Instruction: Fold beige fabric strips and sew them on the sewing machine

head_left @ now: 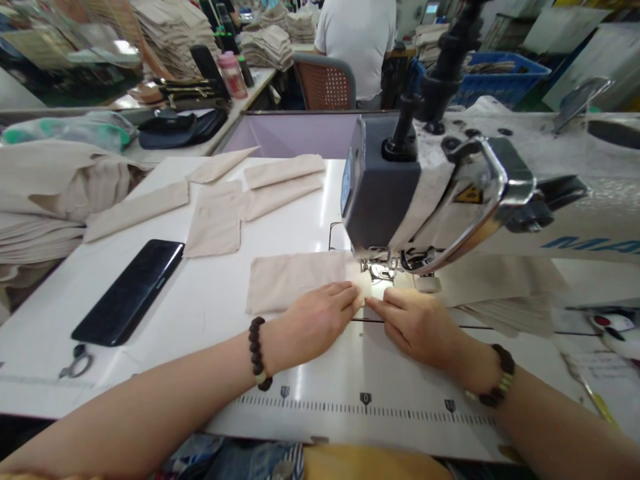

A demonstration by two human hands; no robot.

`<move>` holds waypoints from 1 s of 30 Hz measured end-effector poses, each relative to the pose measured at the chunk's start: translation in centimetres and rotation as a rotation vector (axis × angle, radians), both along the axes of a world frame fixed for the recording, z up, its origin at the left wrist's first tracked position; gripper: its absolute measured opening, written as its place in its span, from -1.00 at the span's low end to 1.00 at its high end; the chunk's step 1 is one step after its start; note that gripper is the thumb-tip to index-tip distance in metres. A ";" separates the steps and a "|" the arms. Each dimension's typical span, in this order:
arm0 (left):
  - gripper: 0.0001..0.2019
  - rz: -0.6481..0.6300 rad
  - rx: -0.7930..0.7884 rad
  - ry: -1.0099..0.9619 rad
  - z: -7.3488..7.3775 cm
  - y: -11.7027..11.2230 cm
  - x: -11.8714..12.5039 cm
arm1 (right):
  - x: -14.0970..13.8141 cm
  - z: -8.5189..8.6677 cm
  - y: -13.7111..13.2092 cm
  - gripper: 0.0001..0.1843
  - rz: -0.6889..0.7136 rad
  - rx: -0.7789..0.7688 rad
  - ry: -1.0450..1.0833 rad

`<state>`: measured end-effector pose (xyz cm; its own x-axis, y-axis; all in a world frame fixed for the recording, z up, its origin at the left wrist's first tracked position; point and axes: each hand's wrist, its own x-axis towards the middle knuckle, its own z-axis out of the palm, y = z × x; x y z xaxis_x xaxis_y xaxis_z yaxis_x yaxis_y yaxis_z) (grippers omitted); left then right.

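A beige fabric piece (293, 279) lies flat on the white table, its right end under the presser foot (381, 269) of the sewing machine (400, 193). My left hand (313, 320) rests palm down on the fabric's near edge, fingers pointing toward the needle. My right hand (413, 323) lies flat beside it, fingertips almost touching the left ones just in front of the foot. Both wrists wear dark bead bracelets.
A black phone (131, 290) and small snips (77, 360) lie at the left. Several cut beige pieces (235, 200) sit farther back, with folded stacks (35, 220) at the far left. Another person (357, 47) sits at the back on a chair. A ruler scale (365, 400) runs along the table's front.
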<state>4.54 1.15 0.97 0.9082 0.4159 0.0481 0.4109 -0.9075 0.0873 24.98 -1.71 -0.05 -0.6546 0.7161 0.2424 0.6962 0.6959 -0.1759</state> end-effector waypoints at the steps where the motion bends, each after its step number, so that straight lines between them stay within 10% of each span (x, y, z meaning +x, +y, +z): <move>1: -0.76 0.007 -0.001 0.010 0.0 0.3 0.1 | 0.0 -0.1 0.1 -0.68 -0.018 0.004 0.000; 16: -0.81 0.097 -0.137 -0.055 0.3 5.0 1.2 | 0.1 -1.6 1.3 -0.60 -0.147 -0.031 -0.001; 30: -0.81 0.328 0.035 0.073 0.0 2.9 0.9 | 0.7 -3.0 1.1 -0.57 -0.133 0.062 0.020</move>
